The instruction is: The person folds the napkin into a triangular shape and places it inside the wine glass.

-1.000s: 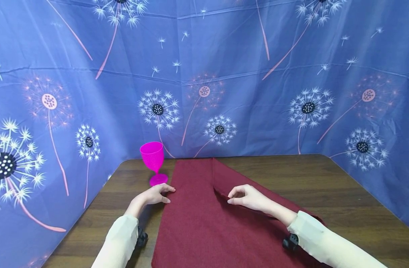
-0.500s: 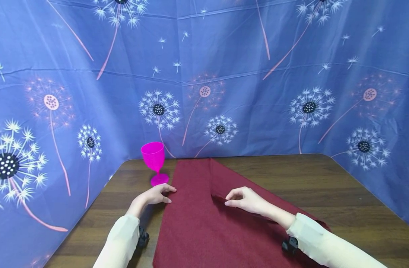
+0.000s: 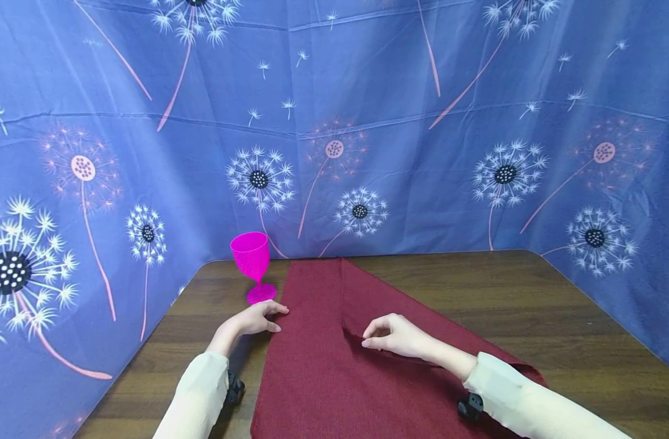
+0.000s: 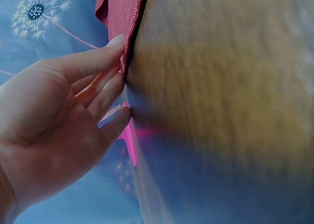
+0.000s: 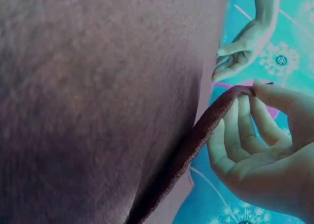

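A dark red cloth (image 3: 312, 366) lies over the table, its right part folded over toward the left. My right hand (image 3: 397, 335) pinches the free edge of that folded layer between thumb and fingers, slightly raised. In the right wrist view, the hemmed edge (image 5: 181, 160) runs down from the pinching fingertips (image 5: 260, 89). My left hand (image 3: 252, 318) rests at the cloth's left edge, fingers extended, their tips touching it; in the left wrist view the thumb tip (image 4: 117, 40) presses on the hem. Just beyond this hand stands a bright pink goblet (image 3: 251, 259), upright.
The brown wooden table (image 3: 466, 286) extends on both sides of the cloth. A blue curtain (image 3: 411, 183) printed with dandelions hangs behind the table and along its sides. Each wrist carries a small black camera (image 3: 234, 388).
My right hand has moved slightly left and toward me, drawing the cloth's folded edge along with it. My left hand has stayed at the left edge.
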`<state>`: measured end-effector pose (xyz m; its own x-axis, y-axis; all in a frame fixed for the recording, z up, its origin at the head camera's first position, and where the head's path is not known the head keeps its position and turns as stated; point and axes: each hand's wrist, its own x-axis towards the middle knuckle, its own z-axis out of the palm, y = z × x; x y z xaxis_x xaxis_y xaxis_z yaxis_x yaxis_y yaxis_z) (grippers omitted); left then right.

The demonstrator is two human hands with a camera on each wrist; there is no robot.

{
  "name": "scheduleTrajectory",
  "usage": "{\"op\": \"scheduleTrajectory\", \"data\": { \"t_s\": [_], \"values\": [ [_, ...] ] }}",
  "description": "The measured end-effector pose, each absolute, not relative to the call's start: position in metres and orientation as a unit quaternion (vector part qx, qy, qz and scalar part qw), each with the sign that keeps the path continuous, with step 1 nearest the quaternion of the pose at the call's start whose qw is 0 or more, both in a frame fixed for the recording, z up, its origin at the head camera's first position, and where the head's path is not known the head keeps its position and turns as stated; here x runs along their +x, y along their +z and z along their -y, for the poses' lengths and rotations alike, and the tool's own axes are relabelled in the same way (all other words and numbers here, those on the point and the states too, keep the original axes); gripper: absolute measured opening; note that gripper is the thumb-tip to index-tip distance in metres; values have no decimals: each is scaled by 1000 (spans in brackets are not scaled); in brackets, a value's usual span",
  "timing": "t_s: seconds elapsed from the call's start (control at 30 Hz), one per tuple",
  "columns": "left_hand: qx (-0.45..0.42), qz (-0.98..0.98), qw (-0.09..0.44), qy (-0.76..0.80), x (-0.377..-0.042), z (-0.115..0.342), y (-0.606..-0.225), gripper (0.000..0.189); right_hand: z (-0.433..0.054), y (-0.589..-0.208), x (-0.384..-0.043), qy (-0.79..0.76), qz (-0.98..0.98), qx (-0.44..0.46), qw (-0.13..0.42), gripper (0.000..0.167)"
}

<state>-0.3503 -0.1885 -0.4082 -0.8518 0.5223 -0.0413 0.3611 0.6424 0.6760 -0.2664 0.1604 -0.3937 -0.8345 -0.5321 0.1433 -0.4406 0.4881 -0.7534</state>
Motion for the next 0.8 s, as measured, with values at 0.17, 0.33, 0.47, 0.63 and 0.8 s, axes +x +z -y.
{"op": "scheduleTrajectory", "data": {
  "t_s": [0.17, 0.33, 0.47, 0.63, 0.8],
  "values": [
    [253, -900, 111, 337, -350, 189, -408, 41, -155, -395, -264, -408, -865, -285, 69, 13],
    [250, -902, 109, 334, -347, 188, -407, 42, -151, -398, -262, -403, -865, -289, 81, 12],
    [251, -895, 113, 351, -352, 191, -410, 42, -150, -399, -261, -404, -862, -292, 97, 11],
    [297, -879, 100, 359, -370, 203, -427, 42, -149, -402, -263, -389, -868, -293, 97, 10],
    [275, -886, 109, 357, -358, 197, -415, 42, -148, -403, -264, -379, -875, -288, 92, 10]
  ]
}}
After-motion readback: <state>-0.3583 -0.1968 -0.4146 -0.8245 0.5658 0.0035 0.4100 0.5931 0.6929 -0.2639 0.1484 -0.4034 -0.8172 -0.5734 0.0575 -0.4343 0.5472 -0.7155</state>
